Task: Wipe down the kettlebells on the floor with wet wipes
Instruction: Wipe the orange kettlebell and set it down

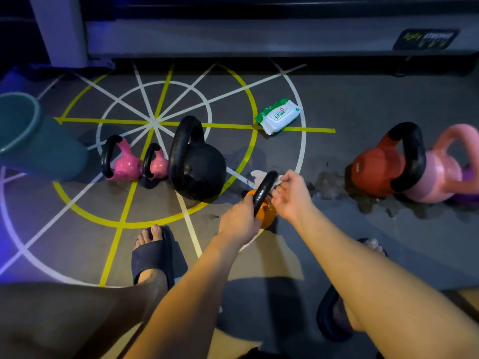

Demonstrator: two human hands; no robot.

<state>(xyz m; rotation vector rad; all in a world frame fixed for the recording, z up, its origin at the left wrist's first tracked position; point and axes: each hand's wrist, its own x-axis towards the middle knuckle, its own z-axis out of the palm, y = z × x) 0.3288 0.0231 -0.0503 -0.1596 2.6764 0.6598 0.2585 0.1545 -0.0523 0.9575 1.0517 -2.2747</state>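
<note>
A small orange kettlebell (265, 211) with a black handle stands on the floor in front of me. My left hand (239, 221) grips the lower part of that handle. My right hand (291, 195) pinches a white wet wipe (278, 181) against the handle's top. A big black kettlebell (199, 164) stands just to the left, with two small pink kettlebells (125, 164) beyond it. At the right stand a red kettlebell (375, 169) and a light pink kettlebell (440, 169). The pack of wet wipes (278, 116) lies on the floor farther back.
A teal bucket (20, 125) lies at the far left. A crumpled white wipe (259, 174) lies behind the orange kettlebell. My feet in dark slippers (153, 255) are on the marked floor. A machine base (259, 40) runs along the back.
</note>
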